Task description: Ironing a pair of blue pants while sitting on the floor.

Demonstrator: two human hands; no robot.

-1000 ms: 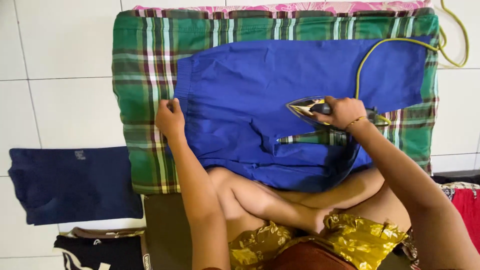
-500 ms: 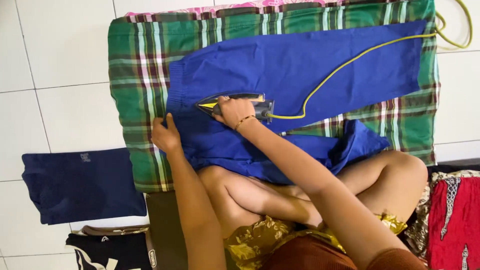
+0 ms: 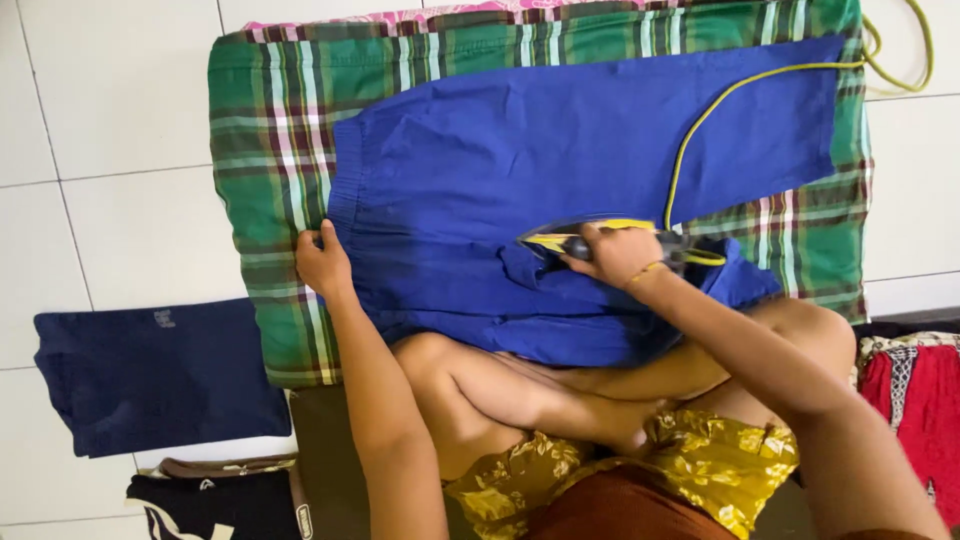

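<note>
Change: half a sec ago my iron was over by the waistband end; now it's back near the middle of the blue trousers, at the crotch seam. A full sec ago it sat abt here too, so I'm passing back & forth over the same stretch.
Meaning: upper part looks mostly flat; folds near my knees still bunched, so I'd judge pressing only partway thru.
R hand: right hand wrapped tight round the iron handle, sole down on the cloth.
L hand: left hand flat on the waistband edge, fingers spread, pinning fabric, not gripping. Hasn't budged from that corner.
Trousers: spread on the green plaid blanket on the white tile floor, legs running out to the right, lower edge draped on my lap.
Cord: yellow cord lies across the trouser leg, loops off top right; in the iron's way if I go that side.
Around: folded navy garment at left, black folded piece below it, red patterned cloth at right.
In the way: my crossed legs crowd the near edge.
</note>
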